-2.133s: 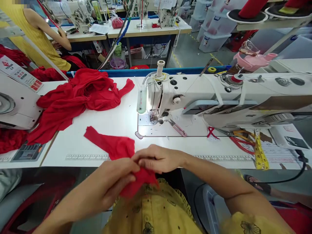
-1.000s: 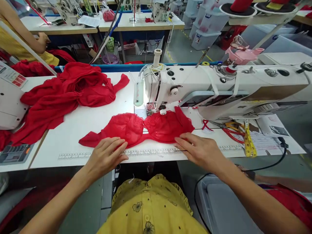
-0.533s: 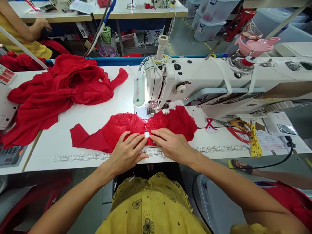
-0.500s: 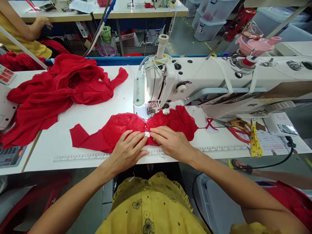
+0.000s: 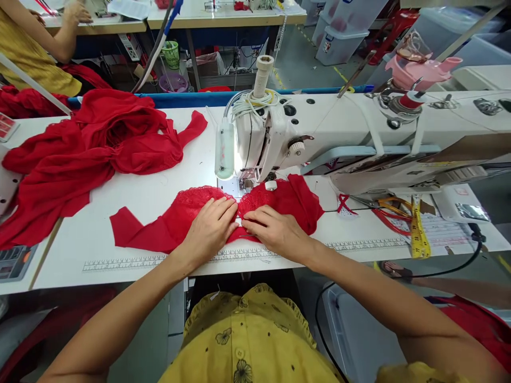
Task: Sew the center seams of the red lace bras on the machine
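A red lace bra (image 5: 167,223) lies spread on the white sewing table, its two cups meeting just in front of the sewing machine's presser foot (image 5: 245,183). My left hand (image 5: 211,223) rests on the left cup with the fingers stretched out, almost flat. On the right cup, near the centre join, my right hand (image 5: 275,231) has its fingers bent together at the edge of the fabric. A thin dark line shows below those fingertips; I cannot make out what it is. Part of the bra is hidden under both hands.
A heap of red garments (image 5: 99,138) covers the left of the table. A ruler strip (image 5: 367,244) runs along the front edge. Orange-handled scissors (image 5: 393,207) and a yellow tape measure (image 5: 418,229) lie to the right. Another person's arm (image 5: 64,40) shows at the back left.
My left hand has moved slightly up and left onto the lace cup. My right hand's fingers have bent more near the join. The other person's hand has risen toward the far table.
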### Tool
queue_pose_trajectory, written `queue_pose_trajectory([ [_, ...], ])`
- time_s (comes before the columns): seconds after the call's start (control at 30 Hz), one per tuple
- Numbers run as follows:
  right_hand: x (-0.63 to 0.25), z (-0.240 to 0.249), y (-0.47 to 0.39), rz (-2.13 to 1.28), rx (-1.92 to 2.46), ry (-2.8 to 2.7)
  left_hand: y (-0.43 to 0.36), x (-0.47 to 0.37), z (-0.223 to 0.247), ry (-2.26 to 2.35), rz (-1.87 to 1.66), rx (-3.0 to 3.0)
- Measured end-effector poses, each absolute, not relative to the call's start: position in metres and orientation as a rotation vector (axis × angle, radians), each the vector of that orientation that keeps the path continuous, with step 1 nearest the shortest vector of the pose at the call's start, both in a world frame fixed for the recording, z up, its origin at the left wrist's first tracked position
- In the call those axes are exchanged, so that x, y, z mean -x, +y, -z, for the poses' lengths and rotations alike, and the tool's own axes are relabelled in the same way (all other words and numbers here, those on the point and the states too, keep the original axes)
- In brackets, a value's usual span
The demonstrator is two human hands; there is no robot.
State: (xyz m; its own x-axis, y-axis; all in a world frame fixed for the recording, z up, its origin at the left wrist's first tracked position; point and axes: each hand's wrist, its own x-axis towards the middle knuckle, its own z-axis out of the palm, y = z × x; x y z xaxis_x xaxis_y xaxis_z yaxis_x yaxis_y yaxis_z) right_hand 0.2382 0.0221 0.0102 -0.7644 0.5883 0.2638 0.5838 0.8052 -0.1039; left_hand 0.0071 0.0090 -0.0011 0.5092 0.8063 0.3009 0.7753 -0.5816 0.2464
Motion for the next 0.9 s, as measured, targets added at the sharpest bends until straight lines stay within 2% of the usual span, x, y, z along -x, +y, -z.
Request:
queue_pose_trajectory([
  [0.17, -0.238, -0.01, 0.017, -0.018, 0.954, -2.729, 0.013, -0.004, 0.01, 1.469, -0.476, -2.631],
  [0.5, -0.232, -0.013, 0.032, -0.028, 0.881, -2.706, -0.003, -0.001, 0.002, 1.271, -0.877, -2.665],
  [0.9, -0.225, -0.013, 0.029, 0.114, 0.911, -2.814, -0.009, 0.0, 0.013, 1.339, -0.848, -2.631],
])
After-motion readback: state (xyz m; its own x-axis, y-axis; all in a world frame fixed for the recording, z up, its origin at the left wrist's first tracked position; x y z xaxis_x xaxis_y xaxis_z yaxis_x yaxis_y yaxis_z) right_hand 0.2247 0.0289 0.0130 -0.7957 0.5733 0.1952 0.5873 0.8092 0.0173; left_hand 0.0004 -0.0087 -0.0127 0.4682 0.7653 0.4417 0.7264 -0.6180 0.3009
